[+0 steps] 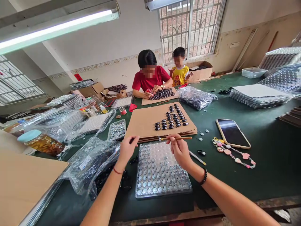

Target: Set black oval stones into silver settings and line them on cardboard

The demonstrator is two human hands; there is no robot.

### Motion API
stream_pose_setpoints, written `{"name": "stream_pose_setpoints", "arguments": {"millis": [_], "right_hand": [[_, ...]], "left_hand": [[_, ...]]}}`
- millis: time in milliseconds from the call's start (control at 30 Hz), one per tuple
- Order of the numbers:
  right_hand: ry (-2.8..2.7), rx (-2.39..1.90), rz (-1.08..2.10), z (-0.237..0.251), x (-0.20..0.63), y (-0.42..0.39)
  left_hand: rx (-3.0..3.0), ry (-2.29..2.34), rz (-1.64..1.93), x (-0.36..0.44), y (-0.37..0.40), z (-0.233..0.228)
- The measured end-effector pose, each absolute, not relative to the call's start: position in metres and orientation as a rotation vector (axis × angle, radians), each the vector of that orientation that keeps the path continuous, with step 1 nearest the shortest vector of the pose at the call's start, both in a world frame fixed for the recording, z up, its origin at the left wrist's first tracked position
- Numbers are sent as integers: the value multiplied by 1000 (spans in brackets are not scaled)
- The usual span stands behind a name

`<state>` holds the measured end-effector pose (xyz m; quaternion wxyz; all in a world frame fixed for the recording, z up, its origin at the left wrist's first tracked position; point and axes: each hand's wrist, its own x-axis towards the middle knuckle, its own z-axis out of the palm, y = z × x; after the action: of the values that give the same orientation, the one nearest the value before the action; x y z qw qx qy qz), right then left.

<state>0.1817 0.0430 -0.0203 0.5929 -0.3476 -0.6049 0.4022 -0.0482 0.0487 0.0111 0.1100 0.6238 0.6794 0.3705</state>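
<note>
My left hand (127,148) pinches a small black piece between thumb and fingers, just above the left edge of a clear plastic tray (161,171) of round silver studs. My right hand (180,150) holds a thin wooden stick (176,138) level over the tray's far edge. Beyond the tray lies a stack of brown cardboard (143,121) carrying rows of shiny black oval pieces (171,119). A clear bag of black pieces (94,164) sits by my left forearm.
A phone (232,133) and a beaded charm strap (235,155) lie to the right on the green table (270,150). Across the table, one person in red works black pieces on cardboard, another in yellow stands beside. Stacked trays, bags, a jar (39,142) and boxes crowd the left.
</note>
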Motion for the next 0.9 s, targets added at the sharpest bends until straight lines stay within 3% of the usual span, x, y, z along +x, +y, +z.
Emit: {"name": "stream_pose_setpoints", "arguments": {"millis": [533, 900], "right_hand": [[-1431, -797, 1038, -25, 178, 31], [-1759, -787, 858, -38, 179, 26]], "left_hand": [[1833, 1589, 967, 1, -1, -11], [1632, 1525, 962, 5, -1, -20]]}}
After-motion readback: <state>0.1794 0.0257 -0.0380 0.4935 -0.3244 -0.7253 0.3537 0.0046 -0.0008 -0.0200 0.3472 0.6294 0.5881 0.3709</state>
